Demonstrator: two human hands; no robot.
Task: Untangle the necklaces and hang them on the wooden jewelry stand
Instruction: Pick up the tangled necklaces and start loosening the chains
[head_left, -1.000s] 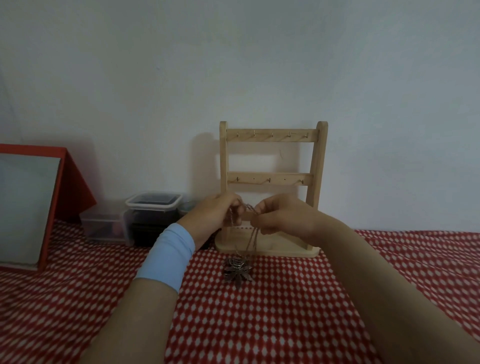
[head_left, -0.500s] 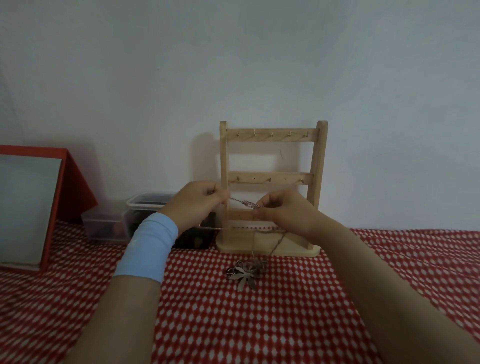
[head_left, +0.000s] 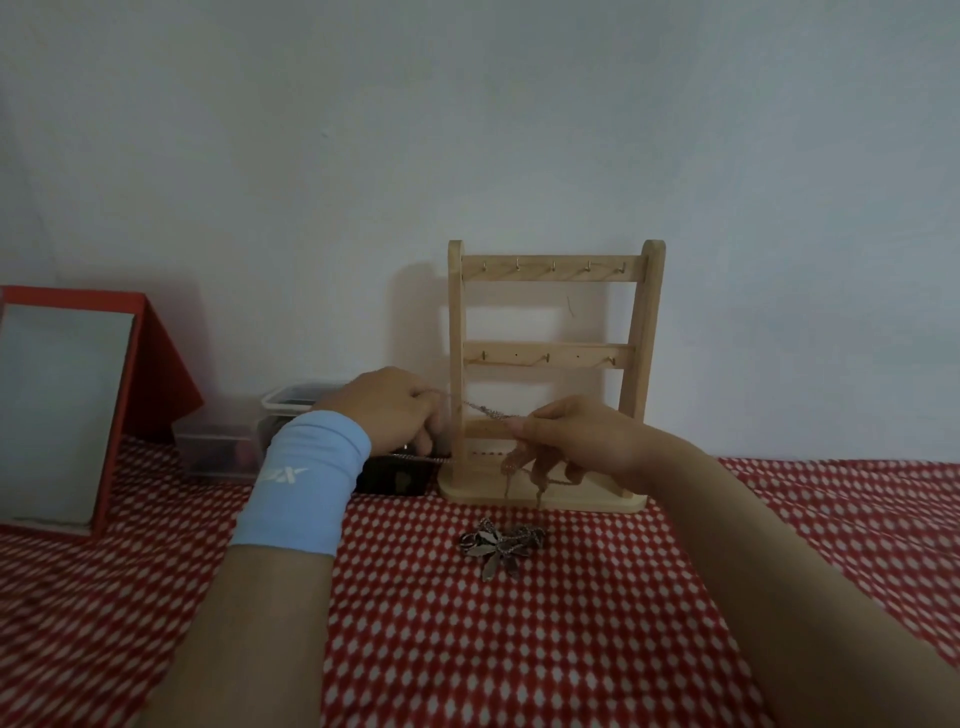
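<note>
Red cloth (head_left: 519, 649) with white dots covers table; pale wall (head_left: 467, 130) behind. Far left: red-framed mirror (head_left: 62, 410), clear containers (head_left: 223, 441), dark box (head_left: 395, 478). Wooden jewelry stand (head_left: 550, 353) upright at wall, centre. Both hands in front of its lower rail. Left hand (head_left: 384, 410), blue wristband (head_left: 306, 483), and right hand (head_left: 576, 441) each pinch necklace chain (head_left: 483, 410), stretched between them. Pendant (head_left: 493, 543) lies on cloth, near stand base.

- A red-and-white checked cloth (head_left: 519, 649) covers the worktop.
- At 9 o'clock, a red-framed mirror (head_left: 62, 410) stands tilted back.
- Just right of the mirror sit clear plastic tubs (head_left: 218, 441), one with a white-rimmed lid (head_left: 291, 402).
- A dark box (head_left: 389, 475) lies beside them.
- A plain pale wall (head_left: 467, 130) fills 12 o'clock.
</note>
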